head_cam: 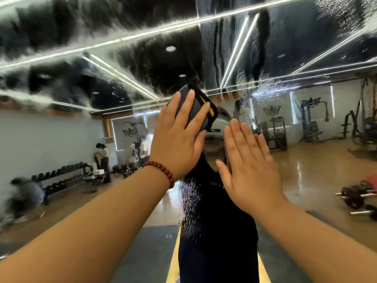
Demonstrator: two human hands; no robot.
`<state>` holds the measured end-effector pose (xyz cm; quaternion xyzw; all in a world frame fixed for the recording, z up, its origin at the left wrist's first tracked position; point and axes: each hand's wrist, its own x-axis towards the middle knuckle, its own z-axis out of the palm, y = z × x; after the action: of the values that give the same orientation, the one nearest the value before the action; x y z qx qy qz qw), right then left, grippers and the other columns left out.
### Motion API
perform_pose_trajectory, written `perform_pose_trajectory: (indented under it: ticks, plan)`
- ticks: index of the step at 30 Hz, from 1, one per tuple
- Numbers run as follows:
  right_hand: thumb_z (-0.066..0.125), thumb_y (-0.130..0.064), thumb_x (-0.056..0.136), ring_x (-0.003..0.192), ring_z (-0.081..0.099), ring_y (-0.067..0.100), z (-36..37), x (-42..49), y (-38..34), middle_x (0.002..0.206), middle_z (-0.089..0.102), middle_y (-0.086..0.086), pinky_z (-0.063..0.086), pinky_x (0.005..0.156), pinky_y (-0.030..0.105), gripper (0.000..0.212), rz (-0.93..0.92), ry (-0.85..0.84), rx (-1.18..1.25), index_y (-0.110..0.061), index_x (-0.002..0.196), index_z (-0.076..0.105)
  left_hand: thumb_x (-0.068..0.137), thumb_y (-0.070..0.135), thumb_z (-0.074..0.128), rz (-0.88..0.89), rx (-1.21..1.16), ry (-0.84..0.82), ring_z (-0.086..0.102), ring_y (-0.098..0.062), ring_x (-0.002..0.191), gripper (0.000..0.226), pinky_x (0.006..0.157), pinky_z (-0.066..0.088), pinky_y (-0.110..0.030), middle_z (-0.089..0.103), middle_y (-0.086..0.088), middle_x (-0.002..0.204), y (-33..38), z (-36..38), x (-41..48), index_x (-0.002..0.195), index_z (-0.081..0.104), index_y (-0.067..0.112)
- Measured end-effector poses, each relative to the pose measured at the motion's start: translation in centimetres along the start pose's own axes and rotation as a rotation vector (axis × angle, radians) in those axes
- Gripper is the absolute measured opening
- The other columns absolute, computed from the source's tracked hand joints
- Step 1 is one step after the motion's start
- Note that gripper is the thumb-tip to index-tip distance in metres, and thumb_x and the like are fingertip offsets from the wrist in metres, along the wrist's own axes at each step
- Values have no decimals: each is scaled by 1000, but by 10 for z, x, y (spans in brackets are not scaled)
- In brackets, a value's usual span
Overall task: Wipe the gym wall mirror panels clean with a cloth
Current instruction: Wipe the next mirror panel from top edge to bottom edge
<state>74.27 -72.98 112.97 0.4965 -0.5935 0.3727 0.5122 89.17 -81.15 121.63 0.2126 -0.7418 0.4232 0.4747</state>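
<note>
Against the mirror [285, 58], at about head height, the left hand [179, 137] presses a dark grey cloth [199, 109] flat to the glass with straight fingers, while the right hand [251, 160] lies open and bare just beside it, holding nothing. The two hands are near each other, not touching. Wet smears and droplets [189, 203] streak the glass above and below. Wiping well probably means firm, even palm pressure and overlapping passes worked downward, so no streaks are left between strokes.
</note>
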Motion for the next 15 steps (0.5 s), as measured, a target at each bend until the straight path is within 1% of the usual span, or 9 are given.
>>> perform_pose_trajectory:
  ticks: [3,4,6,8,10,13,15]
  plan:
    - [33,-43,97,152,12,21,1,-7,-1,164,17,9,6,122,41,69,-2,-11,-7,-5,155,25,98,39,42,182,-3,-26,20,-36,147,55,121,12,-51,28,-12,159,5,8,-48,151,34,25]
    - [33,-43,97,152,11,21,1,-11,-1,164,16,9,5,123,40,70,-3,-23,-8,-5,156,24,98,39,42,226,0,-48,21,-35,147,55,121,13,-50,28,-11,159,6,8,-65,151,33,26]
    - [33,-45,95,153,8,21,1,-19,-2,165,13,10,2,123,39,74,-12,-56,-15,-6,156,22,97,40,43,279,6,-85,22,-32,148,57,120,18,-51,26,-8,160,9,8,-91,152,30,28]
    - [33,-46,95,153,7,22,2,-28,-3,166,10,9,1,124,39,75,-20,-84,-18,-6,157,19,98,40,42,293,-8,-122,22,-31,148,58,119,21,-50,25,-6,160,10,8,-100,152,29,28]
    - [32,-47,97,153,7,22,3,-32,-4,166,9,8,2,124,39,74,-5,-93,-5,-7,157,18,99,40,39,256,-22,-137,22,-31,148,55,119,21,-50,26,-7,160,6,4,-84,152,31,25]
    - [33,-48,98,153,8,21,3,-32,-7,166,11,7,3,124,40,73,15,-81,1,-7,157,19,100,40,31,77,0,-81,20,-32,148,55,121,10,-46,27,-11,160,-2,-7,-26,151,36,19]
    - [34,-48,97,153,8,20,4,-32,-6,166,12,7,3,124,40,73,18,-77,4,-8,157,20,100,41,30,-19,-6,-63,17,-32,149,57,122,9,-46,24,-12,161,-6,-13,9,152,35,20]
